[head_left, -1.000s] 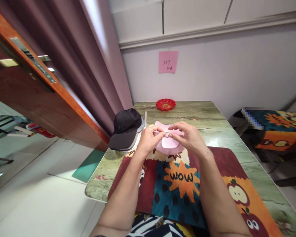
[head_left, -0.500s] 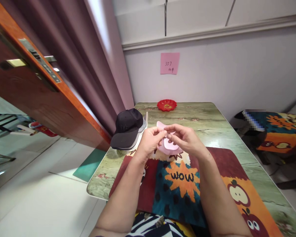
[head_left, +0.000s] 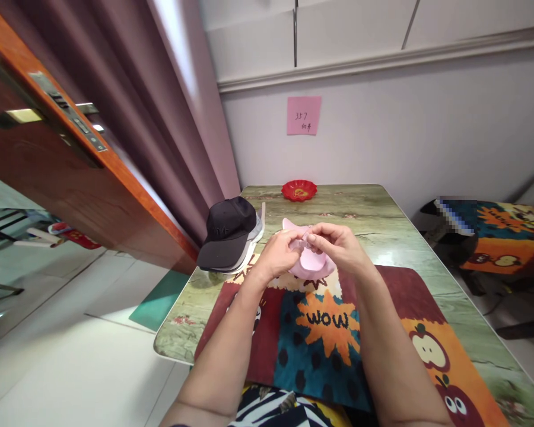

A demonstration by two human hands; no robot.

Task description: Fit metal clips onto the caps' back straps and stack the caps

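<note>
A pink item (head_left: 314, 267), soft-looking and curved, lies at the far edge of the patterned mat (head_left: 320, 350), partly hidden by my fingers. My left hand (head_left: 282, 255) pinches a small pale pink part of it, thumb and fingers together. Close beside it on the right, my right hand (head_left: 336, 246) pinches the same part from the other side. The fingertips of both hands nearly meet. Left of my hands, a black cap (head_left: 229, 231) rests on top of lighter caps (head_left: 253, 243) on the table.
The green marbled table (head_left: 356, 207) reaches the wall. A red scalloped dish (head_left: 299, 190) stands near its back edge. A pink note (head_left: 303, 115) is on the wall. An open wooden door (head_left: 80, 178) stands at the left, and another mat (head_left: 502, 237) shows at the right.
Both hands have shifted slightly, and my left hand has turned so its back shows more. More of the pale pink part shows between the fingertips. The view has moved a little.
</note>
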